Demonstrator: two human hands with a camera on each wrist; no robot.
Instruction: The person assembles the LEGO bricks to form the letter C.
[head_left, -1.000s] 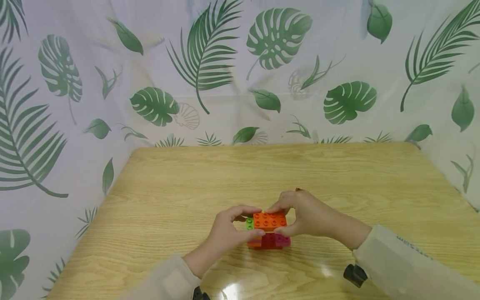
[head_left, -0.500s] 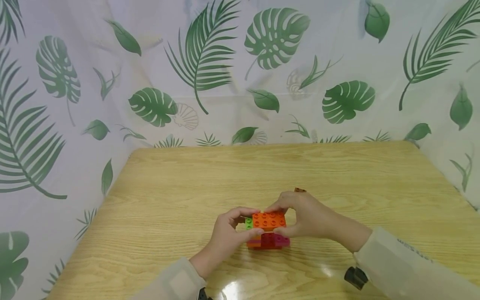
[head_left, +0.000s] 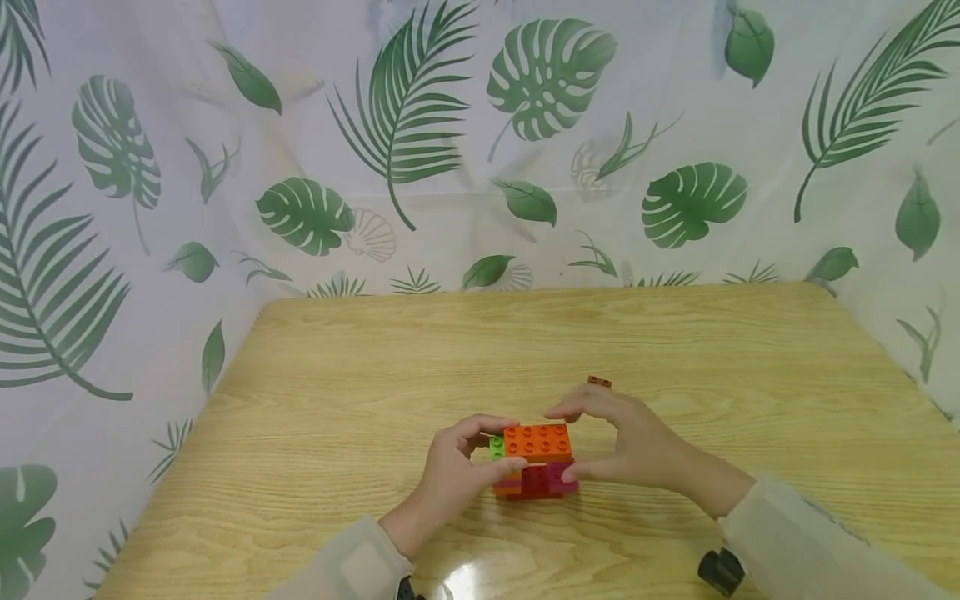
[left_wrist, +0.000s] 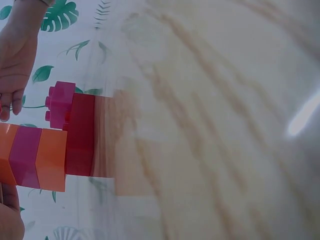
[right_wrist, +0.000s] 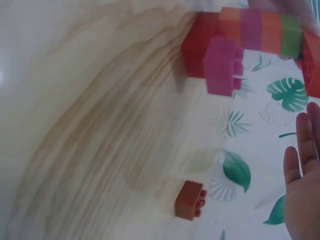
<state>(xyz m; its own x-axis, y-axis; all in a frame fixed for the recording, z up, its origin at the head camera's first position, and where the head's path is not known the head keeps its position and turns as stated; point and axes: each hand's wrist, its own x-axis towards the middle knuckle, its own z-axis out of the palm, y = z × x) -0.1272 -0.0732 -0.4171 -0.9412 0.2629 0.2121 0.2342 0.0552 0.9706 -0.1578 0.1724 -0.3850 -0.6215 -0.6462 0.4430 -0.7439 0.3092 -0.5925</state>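
A toy building-brick stack stands on the table. Its base is a red brick [left_wrist: 80, 135], with a magenta brick [right_wrist: 220, 66] on one end. On the other end rises a column of orange, magenta, orange and green bricks [right_wrist: 291, 36]. An orange eight-stud brick [head_left: 537, 442] lies across the top, overhanging the base. My left hand [head_left: 453, 467] holds the upper left of the stack between thumb and fingers. My right hand [head_left: 637, 437] is beside the right end, thumb and fingers spread apart with nothing between them. Whether its thumb touches the lower magenta brick cannot be told.
A small brown brick [right_wrist: 189, 200] lies on the wooden table [head_left: 360, 367], behind my right hand. A white leaf-patterned sheet [head_left: 450, 150] hangs along the back and sides of the table.
My right hand has let go of the top orange brick and moved slightly right, its fingers spreading. The left hand keeps its hold, and the stack stays in place.
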